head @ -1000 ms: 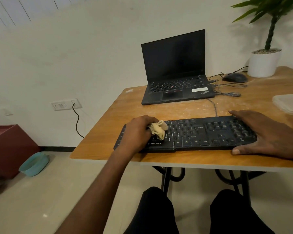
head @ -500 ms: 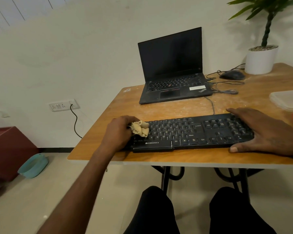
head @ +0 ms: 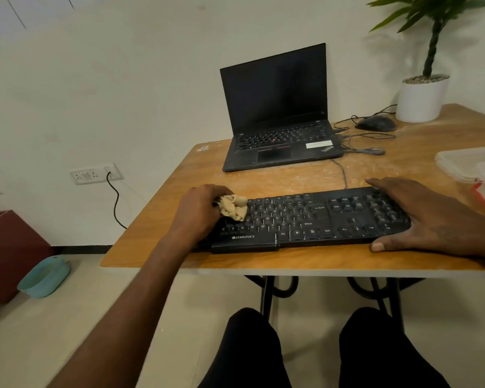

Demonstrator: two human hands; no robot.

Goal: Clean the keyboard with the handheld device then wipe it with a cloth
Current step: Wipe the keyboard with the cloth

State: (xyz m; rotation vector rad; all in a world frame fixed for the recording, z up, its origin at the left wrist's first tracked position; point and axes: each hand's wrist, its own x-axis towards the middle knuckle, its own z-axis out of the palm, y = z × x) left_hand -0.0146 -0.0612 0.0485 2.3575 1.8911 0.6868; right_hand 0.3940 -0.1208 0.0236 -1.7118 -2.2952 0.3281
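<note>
A black keyboard (head: 305,219) lies along the front edge of the wooden table (head: 291,259). My left hand (head: 196,211) covers the keyboard's left end and grips a crumpled beige cloth (head: 233,207), which presses on the upper left keys. My right hand (head: 429,217) lies flat with fingers spread over the keyboard's right end, thumb at the front edge. No handheld cleaning device is in view.
An open black laptop (head: 277,113) stands behind the keyboard. A black mouse (head: 375,123), tangled cables (head: 367,147) and a white potted plant (head: 422,98) sit at the back right. Clear plastic containers (head: 471,163) lie at the right edge. Floor left: maroon box (head: 9,247), teal bowl (head: 44,275).
My left hand has slid the cloth leftward along the keyboard, from near its middle-left to the far left end. My right hand has stayed on the right end.
</note>
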